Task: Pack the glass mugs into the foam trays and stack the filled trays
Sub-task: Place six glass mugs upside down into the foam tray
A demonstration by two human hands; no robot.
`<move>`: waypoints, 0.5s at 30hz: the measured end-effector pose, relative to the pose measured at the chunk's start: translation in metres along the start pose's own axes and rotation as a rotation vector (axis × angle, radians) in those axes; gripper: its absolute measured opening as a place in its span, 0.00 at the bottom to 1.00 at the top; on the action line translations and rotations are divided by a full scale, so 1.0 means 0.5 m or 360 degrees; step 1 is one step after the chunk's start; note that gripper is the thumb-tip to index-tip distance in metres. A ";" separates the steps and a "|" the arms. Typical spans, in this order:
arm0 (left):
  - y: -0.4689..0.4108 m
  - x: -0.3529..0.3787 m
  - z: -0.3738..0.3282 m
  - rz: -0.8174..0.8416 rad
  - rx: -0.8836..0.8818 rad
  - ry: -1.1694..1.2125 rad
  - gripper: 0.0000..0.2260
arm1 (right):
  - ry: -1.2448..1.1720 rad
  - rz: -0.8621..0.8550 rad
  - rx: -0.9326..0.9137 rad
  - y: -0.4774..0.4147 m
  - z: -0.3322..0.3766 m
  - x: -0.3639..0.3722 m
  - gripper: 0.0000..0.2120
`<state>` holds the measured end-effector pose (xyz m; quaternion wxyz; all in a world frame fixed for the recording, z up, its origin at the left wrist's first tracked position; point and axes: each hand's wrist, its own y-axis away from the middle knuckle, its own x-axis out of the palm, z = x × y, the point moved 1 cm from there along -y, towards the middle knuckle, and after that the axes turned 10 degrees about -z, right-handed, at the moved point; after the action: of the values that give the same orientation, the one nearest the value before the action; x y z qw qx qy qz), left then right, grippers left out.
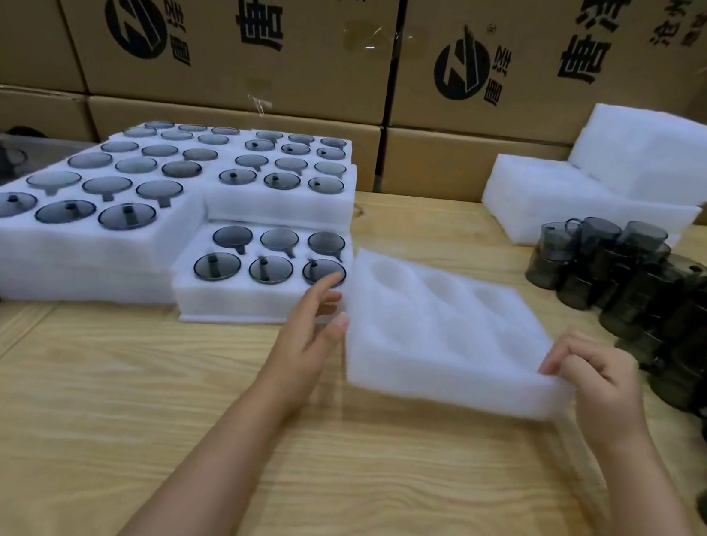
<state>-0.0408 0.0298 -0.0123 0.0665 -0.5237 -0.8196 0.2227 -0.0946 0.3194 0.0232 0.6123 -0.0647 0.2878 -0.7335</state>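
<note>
An empty white foam tray [446, 338] with round pockets sits tilted above the wooden table [98, 414] in the middle. My right hand [593, 376] pinches its near right corner. My left hand [313, 321] is at the tray's left edge with straight fingers, thumb touching the foam. Filled foam trays [258, 295] holding smoky glass mugs stand stacked to the left. Loose dark glass mugs [653, 298] crowd the right side of the table.
A pile of empty foam trays [594, 200] stands at the back right. Big printed cardboard boxes [248, 29] wall off the far side. The larger filled stacks [75, 249] reach the table's left edge.
</note>
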 end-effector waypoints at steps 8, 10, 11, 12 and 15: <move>-0.014 0.009 0.006 0.0026 0.0068 -0.0196 0.14 | -0.0164 0.0029 0.0215 -0.013 -0.006 -0.001 0.13; -0.019 0.011 0.010 -0.0030 0.0057 -0.0230 0.11 | -0.0271 -0.0034 0.0345 -0.026 -0.009 -0.003 0.13; -0.021 0.012 0.012 -0.0038 0.0051 -0.0254 0.11 | -0.0260 -0.0063 0.0407 -0.038 -0.013 -0.001 0.12; -0.021 0.014 0.014 -0.0040 0.0048 -0.0278 0.11 | -0.0192 -0.0092 0.0444 -0.054 -0.018 0.003 0.11; -0.020 0.015 0.017 -0.0079 0.0071 -0.0347 0.14 | 0.0291 -0.0151 0.0337 -0.135 -0.033 0.032 0.10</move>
<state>-0.0552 0.0305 -0.0165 -0.0060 -0.4742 -0.8295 0.2949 -0.1641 0.3160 0.0395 0.5517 0.0538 0.2600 -0.7907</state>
